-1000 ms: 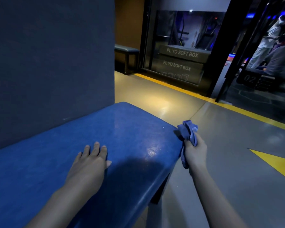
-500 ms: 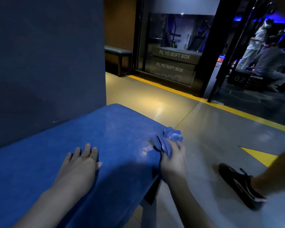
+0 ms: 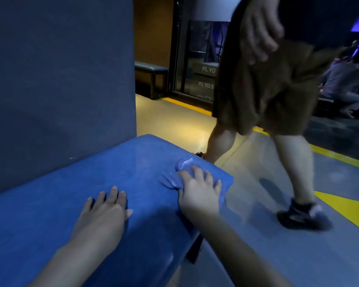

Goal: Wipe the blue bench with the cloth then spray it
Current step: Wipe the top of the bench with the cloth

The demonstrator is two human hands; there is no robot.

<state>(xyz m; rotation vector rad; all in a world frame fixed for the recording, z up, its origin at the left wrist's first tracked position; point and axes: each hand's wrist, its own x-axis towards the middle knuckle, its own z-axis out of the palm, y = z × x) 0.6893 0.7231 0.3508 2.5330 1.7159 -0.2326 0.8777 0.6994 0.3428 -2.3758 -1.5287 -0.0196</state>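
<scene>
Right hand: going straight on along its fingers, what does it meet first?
The right hand presses the blue cloth, bunched ahead of its fingertips. Past it is a short stretch of blue bench, then probably the passer-by's leg; depth unclear.

Two bare arms come in from the lower edge of the view, seen from the person's own head. The left forearm [image 3: 71,259] is uncovered from the wrist down to the frame edge, slim and smooth. The left hand [image 3: 104,212] has slender fingers with short, plain nails, and the thumbnail catches a pale glint of light. The right forearm [image 3: 243,251] is also bare, lies partly in shadow, and is slightly blurred near the bottom of the view. The right hand [image 3: 199,193] has the same slim fingers and short nails, with the knuckles showing as a row of soft ridges.
</scene>
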